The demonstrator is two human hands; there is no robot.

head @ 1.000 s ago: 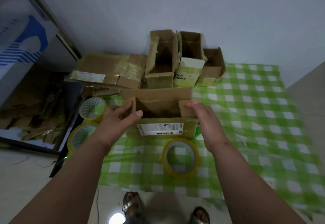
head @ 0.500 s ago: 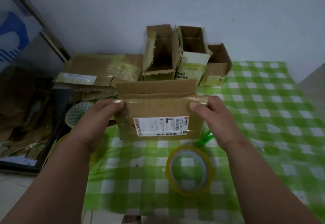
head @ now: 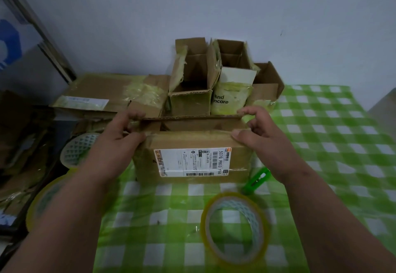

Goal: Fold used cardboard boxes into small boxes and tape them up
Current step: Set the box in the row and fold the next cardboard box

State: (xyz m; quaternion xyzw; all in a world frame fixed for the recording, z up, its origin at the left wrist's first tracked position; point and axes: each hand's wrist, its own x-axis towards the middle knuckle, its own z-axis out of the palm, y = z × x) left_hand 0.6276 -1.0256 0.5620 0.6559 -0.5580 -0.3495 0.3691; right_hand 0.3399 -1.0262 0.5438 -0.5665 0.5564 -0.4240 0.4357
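- Cardboard box (head: 192,144) at table centre on green checked cloth (head: 321,144); label text too small to read.
- Left hand (head: 120,135) and right hand (head: 257,131) pinch its top flaps at 9 and 3 o'clock.
- Green cutter (head: 257,179) partly hidden behind right wrist.
- Tape roll (head: 234,227) at 6 o'clock.

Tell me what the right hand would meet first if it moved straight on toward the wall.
Probably the white box with printed letters, standing just behind the box with the label that the right hand grips; depth is hard to judge.
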